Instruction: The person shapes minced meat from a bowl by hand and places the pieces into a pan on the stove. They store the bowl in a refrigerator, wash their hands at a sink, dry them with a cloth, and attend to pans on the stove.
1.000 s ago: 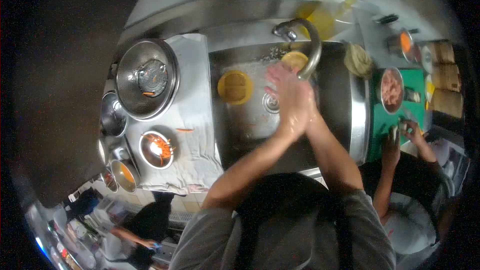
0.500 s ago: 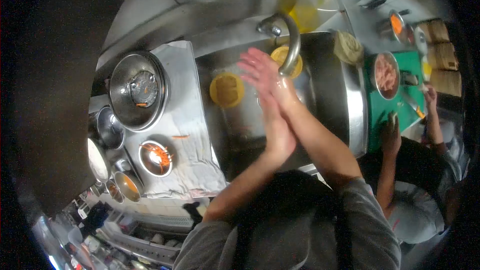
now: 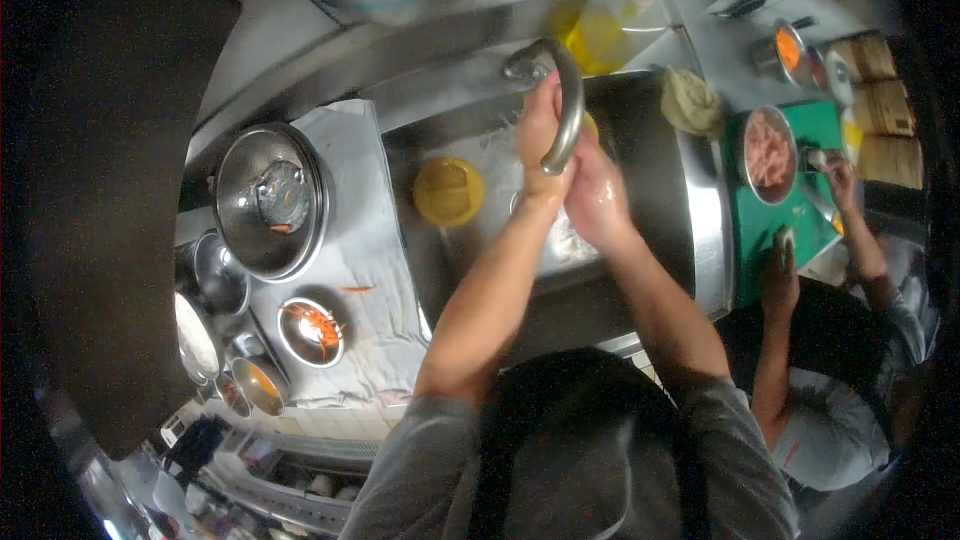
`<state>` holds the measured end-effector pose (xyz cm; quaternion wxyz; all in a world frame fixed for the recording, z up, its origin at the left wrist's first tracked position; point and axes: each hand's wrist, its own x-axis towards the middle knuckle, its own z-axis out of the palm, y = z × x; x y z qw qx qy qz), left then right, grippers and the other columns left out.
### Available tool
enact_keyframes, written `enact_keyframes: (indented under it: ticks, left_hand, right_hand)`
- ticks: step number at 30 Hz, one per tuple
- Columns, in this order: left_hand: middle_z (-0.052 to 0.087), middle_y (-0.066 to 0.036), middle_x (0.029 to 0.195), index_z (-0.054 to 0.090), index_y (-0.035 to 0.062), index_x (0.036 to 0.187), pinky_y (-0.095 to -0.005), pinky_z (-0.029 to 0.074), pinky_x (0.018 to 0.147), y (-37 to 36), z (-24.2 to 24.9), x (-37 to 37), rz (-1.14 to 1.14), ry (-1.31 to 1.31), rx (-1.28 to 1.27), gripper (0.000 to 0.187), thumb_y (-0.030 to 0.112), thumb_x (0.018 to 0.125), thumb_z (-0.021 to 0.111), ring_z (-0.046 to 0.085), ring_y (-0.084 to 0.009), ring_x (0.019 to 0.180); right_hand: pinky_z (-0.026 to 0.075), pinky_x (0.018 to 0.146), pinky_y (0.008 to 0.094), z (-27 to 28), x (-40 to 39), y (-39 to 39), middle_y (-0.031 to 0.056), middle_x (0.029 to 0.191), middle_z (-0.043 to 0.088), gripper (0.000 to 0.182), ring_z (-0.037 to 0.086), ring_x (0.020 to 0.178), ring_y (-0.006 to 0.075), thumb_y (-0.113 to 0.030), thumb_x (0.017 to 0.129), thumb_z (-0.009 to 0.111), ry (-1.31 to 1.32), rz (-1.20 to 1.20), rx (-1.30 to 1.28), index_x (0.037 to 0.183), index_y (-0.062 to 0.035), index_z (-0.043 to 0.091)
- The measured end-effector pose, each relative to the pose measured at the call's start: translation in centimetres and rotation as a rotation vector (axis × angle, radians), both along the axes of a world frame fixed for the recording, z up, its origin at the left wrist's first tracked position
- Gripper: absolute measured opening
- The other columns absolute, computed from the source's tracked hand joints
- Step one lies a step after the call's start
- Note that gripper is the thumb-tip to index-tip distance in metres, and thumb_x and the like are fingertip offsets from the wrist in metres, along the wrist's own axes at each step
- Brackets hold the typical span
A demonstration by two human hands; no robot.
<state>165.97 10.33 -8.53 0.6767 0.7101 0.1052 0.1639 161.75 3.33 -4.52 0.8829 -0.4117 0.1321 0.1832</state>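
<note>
Both my hands are bare and wet, close together beneath the curved metal faucet [image 3: 568, 100] over the sink [image 3: 640, 210]. My left hand [image 3: 538, 135] points up toward the faucet's base, its fingers stretched out and partly behind the spout. Beside it, my right hand [image 3: 600, 198] is turned with the wet palm side showing, loosely open; its fingertips are hidden behind the spout and the other hand. Neither hand holds any object that I can see. A yellow round strainer-like piece [image 3: 448, 192] sits in the sink to the left, and water splashes below my hands.
Left of the sink, a cloth-covered counter [image 3: 375, 340] bears stacked metal bowls [image 3: 268, 200] and a bowl of carrot shreds [image 3: 315, 332]. On the right, a co-worker's hands are at a green cutting board [image 3: 745, 250] with a bowl of pale pink meat [image 3: 769, 155]. A yellow bottle [image 3: 605, 35] stands behind.
My hands were pressed palm to palm, pointing up-left. They have separated somewhat and moved under the spout, the left one now on the left side. Splashing water shows in the sink.
</note>
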Motion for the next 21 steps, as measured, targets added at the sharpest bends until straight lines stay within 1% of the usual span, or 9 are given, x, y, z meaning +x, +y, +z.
enact_keyframes:
  ticks: [2,5,10,11,12,15,17,19,21]
  left_hand:
    - [0.064,-0.019,0.112,0.06,0.0031,0.115,-0.0422,0.045,0.094,-0.5,0.6,-1.9,-0.113,-0.016,0.229,0.022,0.009,0.098,0.047,0.058,-0.0309,0.111]
    - [0.056,-0.02,0.13,0.054,0.0024,0.129,-0.0471,0.04,0.104,-1.9,3.7,-6.0,-0.092,0.031,-0.081,0.033,0.012,0.099,0.044,0.052,-0.0329,0.121]
    - [0.049,-0.018,0.138,0.042,-0.0067,0.14,-0.0356,0.03,0.111,-3.8,0.6,-8.9,0.228,0.241,-0.286,0.061,0.043,0.106,0.031,0.044,-0.0265,0.128]
    - [0.045,-0.018,0.145,0.036,-0.0057,0.145,-0.0331,0.029,0.114,-1.7,-2.8,-10.2,0.05,0.142,-0.26,0.053,0.03,0.107,0.034,0.045,-0.0289,0.132]
    - [0.057,-0.017,0.13,0.048,-0.0042,0.137,-0.0323,0.04,0.105,-0.6,3.4,-7.4,0.222,0.183,-0.503,0.051,0.035,0.106,0.039,0.054,-0.0239,0.119]
    - [0.059,-0.012,0.122,0.05,-0.0004,0.135,-0.0323,0.04,0.101,1.8,9.0,-3.3,0.259,0.384,-0.765,0.049,0.037,0.105,0.04,0.054,-0.0186,0.113]
    - [0.062,-0.01,0.113,0.054,0.0005,0.131,-0.0307,0.045,0.093,2.7,5.0,-0.9,0.215,0.418,-0.707,0.042,0.031,0.103,0.047,0.058,-0.0172,0.104]
    - [0.066,-0.008,0.104,0.057,0.0015,0.126,-0.029,0.049,0.086,2.6,2.0,-0.5,0.157,0.457,-0.656,0.035,0.026,0.101,0.054,0.061,-0.0159,0.095]
    - [0.067,-0.004,0.089,0.064,0.0016,0.111,-0.0268,0.05,0.073,1.4,1.7,-1.2,0.019,0.133,-0.345,0.026,0.023,0.098,0.061,0.062,-0.0128,0.08]
  right_hand:
    - [0.035,0.108,0.0327,-0.5,-0.3,-0.7,0.0089,0.141,0.05,0.053,0.046,0.13,0.0212,-0.027,0.099,0.049,0.057,-0.001,0.093,0.145,-0.0027,0.04]
    - [0.031,0.113,0.035,-2.0,-0.7,-1.3,0.0084,0.15,0.042,0.062,0.038,0.138,0.0236,-0.034,0.1,0.048,0.231,0.008,0.144,0.151,-0.0031,0.031]
    - [0.026,0.117,0.0383,-8.2,-2.3,0.9,0.0141,0.15,0.041,0.058,0.038,0.139,0.0254,-0.038,0.1,0.048,-0.347,0.158,-0.118,0.145,-0.0009,0.042]
    - [0.029,0.115,0.0375,-8.5,-2.5,1.2,0.0161,0.147,0.045,0.054,0.042,0.135,0.026,-0.036,0.101,0.047,-0.57,0.157,-0.161,0.141,0.0004,0.047]
    - [0.029,0.115,0.0375,-6.6,-1.9,1.5,0.0161,0.147,0.045,0.054,0.042,0.135,0.026,-0.036,0.101,0.047,-0.578,0.152,-0.162,0.141,0.0004,0.047]
    - [0.037,0.107,0.0361,0.2,-1.0,1.8,0.0178,0.134,0.056,0.047,0.052,0.124,0.0271,-0.03,0.101,0.045,-0.197,0.355,-0.337,0.134,0.0033,0.051]
    - [0.042,0.1,0.0346,1.1,-0.8,0.6,0.0157,0.122,0.063,0.041,0.058,0.113,0.0257,-0.025,0.101,0.043,-0.263,0.404,-0.657,0.13,0.0032,0.054]
    - [0.043,0.099,0.0331,2.0,-1.1,-1.1,0.0149,0.121,0.063,0.039,0.057,0.113,0.0212,-0.021,0.101,0.045,-0.326,0.436,-0.669,0.131,0.0015,0.054]
    - [0.045,0.099,0.0314,0.3,-1.8,-2.8,0.0109,0.12,0.062,0.041,0.057,0.113,0.0181,-0.023,0.101,0.05,-0.222,0.33,-0.456,0.132,0.0038,0.053]
